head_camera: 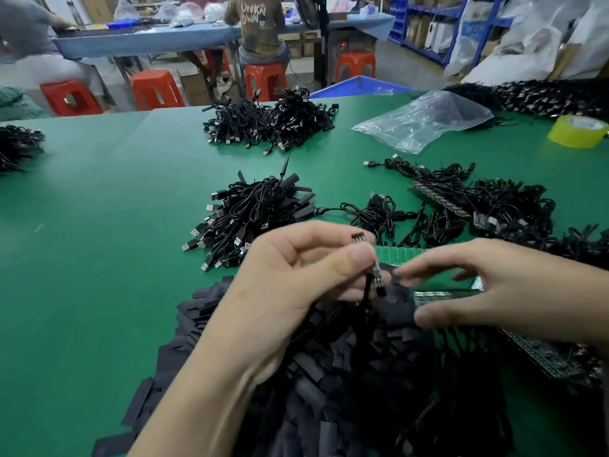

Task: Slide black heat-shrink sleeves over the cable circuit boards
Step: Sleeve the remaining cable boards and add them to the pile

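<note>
Sleeve pile [362, 374] nearest. L hand [296, 268] fingers pinch cable board [379, 280]; R hand [494, 291] fingers spread, holding nothing. Risk: dense pile, so R may lift several sleeves; board corner may snag sleeve mouth.

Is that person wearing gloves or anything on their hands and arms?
No gloves. The left hand and the right hand are both bare, and the nails on the fingers look short. No ring, watch or bracelet shows. The left forearm and the right forearm are bare too, and no sleeve reaches into the picture.
</note>
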